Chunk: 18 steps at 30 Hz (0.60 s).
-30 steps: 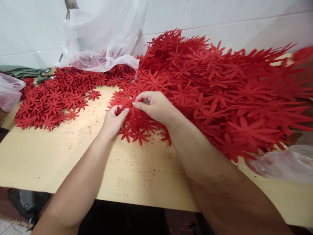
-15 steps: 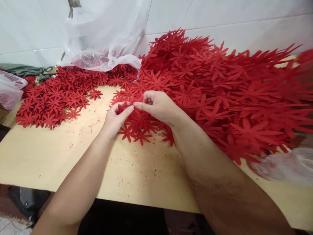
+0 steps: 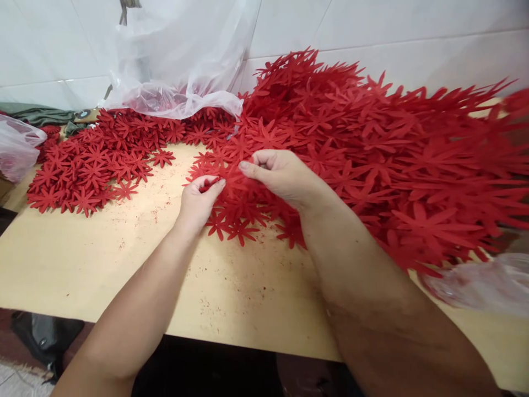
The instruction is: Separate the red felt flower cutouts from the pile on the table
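My left hand (image 3: 198, 203) has thumb and fingers pinched on a red flower-shaped cutout (image 3: 232, 181) with narrow petals. A short way to its right, my right hand (image 3: 285, 173) is closed too, thumb against the fingers; whatever lies between them is hidden and blends with the red behind. Both hands are over the near-left edge of a big heap of the same red cutouts (image 3: 355, 132). A few loose cutouts (image 3: 241, 230) lie on the table just below the hands.
A lower pile of smaller red cutouts (image 3: 88, 165) spreads along the left of the wooden table (image 3: 136, 259). Behind it hangs a clear plastic bag (image 3: 182, 55) against the tiled wall. More plastic (image 3: 483, 281) lies at right, and another bag (image 3: 19, 146) at far left. Red crumbs dot the tabletop.
My right hand has moved right and slightly up, away from my left hand; their thumb tips were touching before. The left hand has stayed almost in place.
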Available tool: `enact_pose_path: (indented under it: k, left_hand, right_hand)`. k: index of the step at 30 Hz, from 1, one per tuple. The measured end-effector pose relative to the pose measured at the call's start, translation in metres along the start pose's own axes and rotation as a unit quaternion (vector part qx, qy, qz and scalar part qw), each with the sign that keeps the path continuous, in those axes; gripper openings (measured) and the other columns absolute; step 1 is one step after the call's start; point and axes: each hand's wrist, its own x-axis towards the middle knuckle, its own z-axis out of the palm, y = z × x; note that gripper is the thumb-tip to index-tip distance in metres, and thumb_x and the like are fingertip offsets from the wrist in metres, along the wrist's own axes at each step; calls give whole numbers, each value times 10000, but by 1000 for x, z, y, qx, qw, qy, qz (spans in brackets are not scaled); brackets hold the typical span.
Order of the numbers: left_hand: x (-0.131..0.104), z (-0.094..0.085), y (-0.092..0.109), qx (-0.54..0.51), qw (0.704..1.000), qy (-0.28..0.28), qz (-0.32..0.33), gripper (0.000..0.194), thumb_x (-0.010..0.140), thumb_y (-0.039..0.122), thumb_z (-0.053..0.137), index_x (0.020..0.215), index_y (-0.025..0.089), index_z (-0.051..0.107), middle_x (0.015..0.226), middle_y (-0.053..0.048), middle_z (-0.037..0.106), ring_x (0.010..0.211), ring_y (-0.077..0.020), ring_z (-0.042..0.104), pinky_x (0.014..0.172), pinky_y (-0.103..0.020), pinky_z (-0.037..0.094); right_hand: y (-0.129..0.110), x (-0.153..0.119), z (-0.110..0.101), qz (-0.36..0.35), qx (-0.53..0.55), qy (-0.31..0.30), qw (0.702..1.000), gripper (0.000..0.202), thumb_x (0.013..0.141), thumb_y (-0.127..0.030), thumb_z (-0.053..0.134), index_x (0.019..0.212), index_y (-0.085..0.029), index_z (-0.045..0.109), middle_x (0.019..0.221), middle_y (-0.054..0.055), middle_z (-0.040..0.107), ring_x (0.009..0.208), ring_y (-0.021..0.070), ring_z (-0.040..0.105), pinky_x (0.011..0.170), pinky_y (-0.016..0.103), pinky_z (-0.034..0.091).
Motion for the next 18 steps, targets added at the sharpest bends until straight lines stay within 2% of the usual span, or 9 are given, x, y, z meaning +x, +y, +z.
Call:
enact_pose_path:
  k: [2, 4, 7, 9, 11, 13, 16, 18]
  left_hand:
    - [2, -3, 2, 7, 1000, 28, -12, 165, 724, 161, 650, 609, 167, 531, 533, 72, 467, 481, -37, 391, 536, -199, 344]
    - [3, -5, 4, 10, 999, 32, -29, 146, 730, 161, 654, 640, 167, 540, 517, 74, 452, 449, -36, 358, 498, -200, 311]
    - [2, -6, 6, -11, 997, -3, -70, 101, 741, 218, 666, 746, 171, 576, 544, 59, 495, 446, -45, 395, 468, -199, 296]
    - [1, -5, 5, -33, 994, -22, -104, 75, 779, 233, 615, 808, 170, 586, 601, 33, 566, 461, -56, 452, 457, -196, 310]
    - [0, -4, 4, -45, 991, -31, -123, 54, 803, 167, 543, 832, 163, 589, 647, 11, 621, 484, -64, 508, 462, -190, 341]
    - [0, -4, 3, -33, 991, -42, -121, 97, 804, 106, 508, 807, 151, 594, 637, 6, 638, 496, -63, 540, 491, -183, 387]
    - [1, -4, 3, 6, 993, -64, -101, 111, 815, 133, 545, 714, 142, 589, 543, 18, 607, 453, -58, 532, 503, -181, 412]
    - [1, -4, 4, 29, 993, -72, -91, 139, 813, 159, 575, 675, 145, 578, 499, 27, 587, 425, -62, 528, 476, -179, 395]
  right_hand:
    - [5, 2, -8, 12, 25, 53, 998, 420, 766, -462, 637, 542, -208, 389, 495, -52, 323, 456, 65, 282, 463, 263, 244]
    - [11, 5, -18, 22, 31, 114, 993, 328, 763, -368, 657, 573, -208, 445, 523, -35, 389, 481, 76, 329, 493, 276, 293]
    - [17, 7, -27, 5, -19, 167, 986, 140, 696, -229, 703, 695, -198, 566, 647, 13, 547, 588, 113, 465, 612, 308, 409]
    - [15, 7, -26, -34, -85, 179, 979, 158, 670, -216, 705, 800, -198, 618, 787, 45, 623, 722, 164, 550, 743, 368, 453]
    - [9, 4, -19, -76, -149, 178, 970, 172, 683, -250, 691, 842, -203, 645, 882, 64, 647, 838, 211, 581, 844, 429, 438]
    - [1, 1, -8, -115, -187, 151, 964, 140, 717, -281, 662, 835, -206, 663, 917, 77, 654, 908, 236, 584, 903, 447, 409]
    - [-11, -5, 10, -147, -194, 92, 965, 119, 746, -281, 628, 822, -199, 669, 916, 77, 660, 937, 235, 581, 936, 435, 391]
    - [-15, -8, 20, -144, -180, 59, 971, 125, 738, -277, 634, 827, -194, 664, 918, 70, 659, 931, 226, 580, 925, 417, 403]
